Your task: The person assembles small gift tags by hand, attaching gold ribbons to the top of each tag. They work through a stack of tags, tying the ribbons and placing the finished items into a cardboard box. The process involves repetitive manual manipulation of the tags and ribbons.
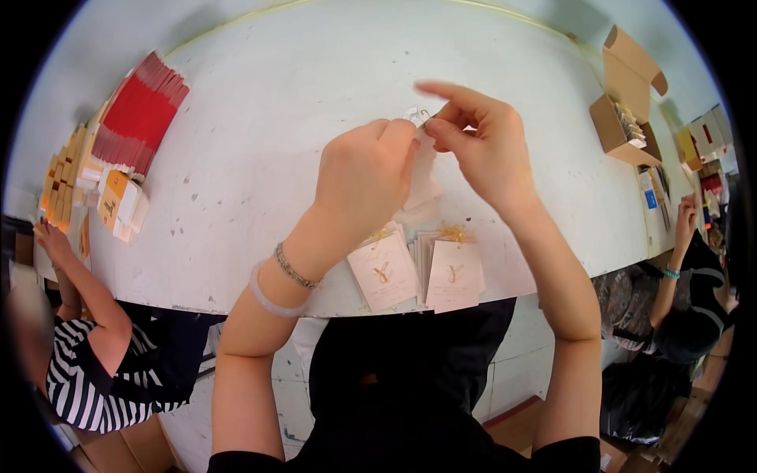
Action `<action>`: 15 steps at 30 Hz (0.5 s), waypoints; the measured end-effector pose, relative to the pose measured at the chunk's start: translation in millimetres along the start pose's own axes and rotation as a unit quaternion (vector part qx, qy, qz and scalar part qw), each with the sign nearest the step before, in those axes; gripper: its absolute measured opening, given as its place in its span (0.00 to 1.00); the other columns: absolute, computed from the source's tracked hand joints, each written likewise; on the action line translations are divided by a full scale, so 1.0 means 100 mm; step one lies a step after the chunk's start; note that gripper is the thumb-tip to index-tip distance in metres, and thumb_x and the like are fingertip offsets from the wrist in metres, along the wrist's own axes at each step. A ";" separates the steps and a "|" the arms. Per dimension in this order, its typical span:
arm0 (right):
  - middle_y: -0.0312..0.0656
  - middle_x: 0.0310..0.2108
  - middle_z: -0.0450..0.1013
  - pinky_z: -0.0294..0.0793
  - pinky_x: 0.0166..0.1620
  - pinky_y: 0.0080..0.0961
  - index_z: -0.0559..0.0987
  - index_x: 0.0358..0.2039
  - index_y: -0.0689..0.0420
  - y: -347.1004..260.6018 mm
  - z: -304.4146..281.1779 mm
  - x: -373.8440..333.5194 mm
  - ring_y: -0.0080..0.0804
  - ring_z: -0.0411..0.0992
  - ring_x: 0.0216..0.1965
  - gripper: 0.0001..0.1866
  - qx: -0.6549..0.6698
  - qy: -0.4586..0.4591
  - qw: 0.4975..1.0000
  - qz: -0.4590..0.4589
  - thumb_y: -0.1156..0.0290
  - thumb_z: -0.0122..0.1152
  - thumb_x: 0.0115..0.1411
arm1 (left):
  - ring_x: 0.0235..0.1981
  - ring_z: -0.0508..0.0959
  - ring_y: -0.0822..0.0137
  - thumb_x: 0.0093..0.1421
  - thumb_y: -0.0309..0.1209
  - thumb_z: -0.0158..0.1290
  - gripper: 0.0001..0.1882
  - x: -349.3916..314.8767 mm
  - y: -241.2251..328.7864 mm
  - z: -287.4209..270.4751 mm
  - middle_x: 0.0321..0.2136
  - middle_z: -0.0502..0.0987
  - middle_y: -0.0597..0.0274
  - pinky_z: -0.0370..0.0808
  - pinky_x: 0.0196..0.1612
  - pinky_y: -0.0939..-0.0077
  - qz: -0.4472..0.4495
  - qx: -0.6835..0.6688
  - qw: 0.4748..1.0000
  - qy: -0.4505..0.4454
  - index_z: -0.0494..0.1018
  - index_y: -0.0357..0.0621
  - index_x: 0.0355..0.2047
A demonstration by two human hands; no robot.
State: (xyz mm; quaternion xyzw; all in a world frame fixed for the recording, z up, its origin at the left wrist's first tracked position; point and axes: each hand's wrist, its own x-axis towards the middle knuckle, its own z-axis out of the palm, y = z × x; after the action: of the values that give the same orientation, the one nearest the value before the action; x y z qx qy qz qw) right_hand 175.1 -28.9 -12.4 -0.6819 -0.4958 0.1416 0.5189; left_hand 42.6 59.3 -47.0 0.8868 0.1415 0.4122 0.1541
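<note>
Above the table, my left hand (pixel 359 169) is closed, its fingertips pressed together near a small shiny, whitish piece (pixel 415 116). My right hand (pixel 485 146) meets it there. Its thumb is pressed to a finger at a thin gold-coloured loop (pixel 426 116), while its forefinger is stretched out and blurred. What each hand grips is mostly hidden. Pale pink cards (pixel 419 206) show partly behind my left hand. Nearer me, two stacks of cards lie at the table's edge, a left stack (pixel 384 272) and a right stack (pixel 455 274), topped with gold ribbon bows.
Red packets (pixel 142 110) are piled at the left, beside yellow-and-white boxes (pixel 120 203). An open cardboard box (pixel 623 130) holding packed items stands at the right. A person in a striped top (pixel 102 370) sits at the left; another person's arm (pixel 670 284) is at the right.
</note>
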 end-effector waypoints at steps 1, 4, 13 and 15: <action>0.41 0.22 0.77 0.73 0.29 0.22 0.80 0.31 0.63 -0.04 -0.07 0.01 0.26 0.75 0.24 0.05 -0.020 -0.017 1.000 0.004 0.80 0.58 0.54 | 0.16 0.70 0.59 0.54 0.23 0.57 0.05 0.01 0.03 -0.01 0.17 0.72 0.56 0.65 0.19 0.70 0.013 0.007 1.000 0.001 0.72 0.39 0.25; 0.42 0.21 0.77 0.73 0.30 0.25 0.79 0.30 0.63 -0.07 -0.18 -0.02 0.29 0.74 0.23 0.03 -0.055 -0.023 0.998 -0.014 0.80 0.57 0.54 | 0.16 0.70 0.61 0.52 0.23 0.57 0.08 0.02 0.07 0.01 0.16 0.69 0.59 0.66 0.19 0.70 0.042 0.008 0.999 0.008 0.68 0.40 0.22; 0.41 0.25 0.76 0.72 0.30 0.23 0.79 0.30 0.62 -0.21 -0.30 0.03 0.26 0.72 0.25 0.04 -0.129 0.070 0.975 -0.170 0.76 0.58 0.57 | 0.18 0.72 0.69 0.54 0.25 0.59 0.07 0.17 0.18 -0.13 0.19 0.73 0.62 0.67 0.21 0.77 -0.016 -0.110 0.993 -0.034 0.71 0.38 0.25; 0.38 0.25 0.76 0.71 0.31 0.21 0.80 0.31 0.62 -0.23 -0.27 0.05 0.22 0.71 0.26 0.04 -0.027 0.071 0.989 -0.126 0.75 0.58 0.59 | 0.20 0.73 0.76 0.56 0.25 0.59 0.06 0.17 0.11 -0.22 0.21 0.76 0.65 0.67 0.23 0.81 -0.086 -0.214 0.971 -0.070 0.74 0.37 0.28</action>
State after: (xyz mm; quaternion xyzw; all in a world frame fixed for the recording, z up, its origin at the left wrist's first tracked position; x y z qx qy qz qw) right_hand 184.5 -41.3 19.9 -0.6359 -0.5431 0.0128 0.5482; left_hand 37.3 58.9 -17.6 0.8441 0.1149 0.3554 0.3846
